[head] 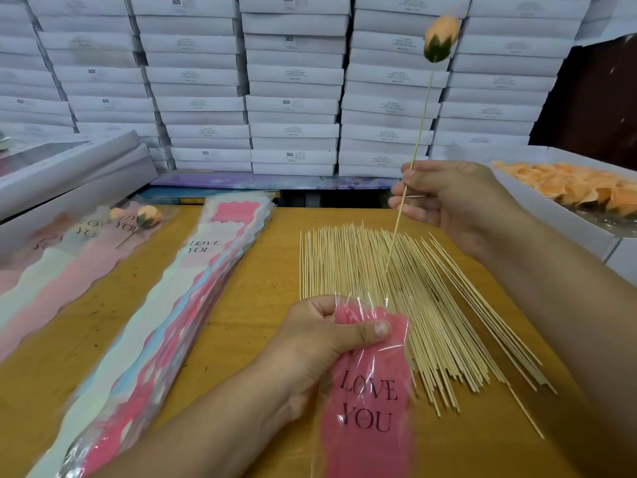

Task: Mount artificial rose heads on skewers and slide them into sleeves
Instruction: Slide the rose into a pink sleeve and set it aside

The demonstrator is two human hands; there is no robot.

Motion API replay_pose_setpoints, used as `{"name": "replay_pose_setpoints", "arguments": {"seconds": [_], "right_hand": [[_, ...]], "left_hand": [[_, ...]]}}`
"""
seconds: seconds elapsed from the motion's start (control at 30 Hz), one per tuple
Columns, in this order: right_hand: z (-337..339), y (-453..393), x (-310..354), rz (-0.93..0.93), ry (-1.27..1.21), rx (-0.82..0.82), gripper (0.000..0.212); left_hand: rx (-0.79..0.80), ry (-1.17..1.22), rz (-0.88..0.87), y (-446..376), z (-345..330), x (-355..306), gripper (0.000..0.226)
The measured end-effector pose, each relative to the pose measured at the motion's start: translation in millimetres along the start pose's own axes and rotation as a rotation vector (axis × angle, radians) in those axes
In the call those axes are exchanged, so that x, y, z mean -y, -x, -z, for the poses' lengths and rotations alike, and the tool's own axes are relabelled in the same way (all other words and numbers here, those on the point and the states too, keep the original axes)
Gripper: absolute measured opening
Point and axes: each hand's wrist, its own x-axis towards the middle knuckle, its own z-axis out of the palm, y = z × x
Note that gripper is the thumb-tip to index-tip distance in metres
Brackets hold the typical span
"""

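Observation:
My right hand [448, 198] pinches a thin bamboo skewer [418, 139] near its middle, held nearly upright. A peach rose head [441, 37] with green sepals sits on the skewer's top end. The skewer's lower tip hangs just above the mouth of a pink "LOVE YOU" sleeve [368, 391]. My left hand [320, 339] grips that sleeve at its top, thumb pressed across the clear plastic. A spread of loose skewers [396, 305] lies on the yellow table under both hands.
A stack of flat sleeves [179, 298] lies left of centre. Finished sleeved roses [103, 232] lie at the far left. A white box of peach rose heads [579, 191] stands at the right. White cartons [293, 81] are stacked along the back.

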Motion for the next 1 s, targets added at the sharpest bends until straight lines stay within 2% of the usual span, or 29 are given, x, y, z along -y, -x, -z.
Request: {"name": "replay_pose_setpoints", "arguments": {"seconds": [0.07, 0.23, 0.47, 0.67, 0.8, 1.0], "right_hand": [[-4, 3, -6, -0.011, 0.011, 0.019, 0.008], [-10, 11, -17, -0.041, 0.024, 0.071, 0.006], [-11, 19, -22, -0.062, 0.049, 0.109, 0.007], [-11, 23, -31, -0.085, 0.032, 0.11, 0.008], [-9, 23, -31, -0.087, 0.025, 0.079, 0.009], [-5, 16, -15, -0.045, -0.009, 0.043, 0.008]], "left_hand": [[0.009, -0.007, -0.001, 1, -1, 0, 0.039], [0.008, -0.01, 0.0, 0, -1, 0, 0.049], [-0.015, -0.004, 0.003, -1, 0, 0, 0.05], [-0.026, -0.01, -0.003, -3, 3, 3, 0.031], [-0.031, -0.01, -0.003, -2, 2, 1, 0.044], [-0.026, 0.007, 0.0, 0, 2, -1, 0.043]]}}
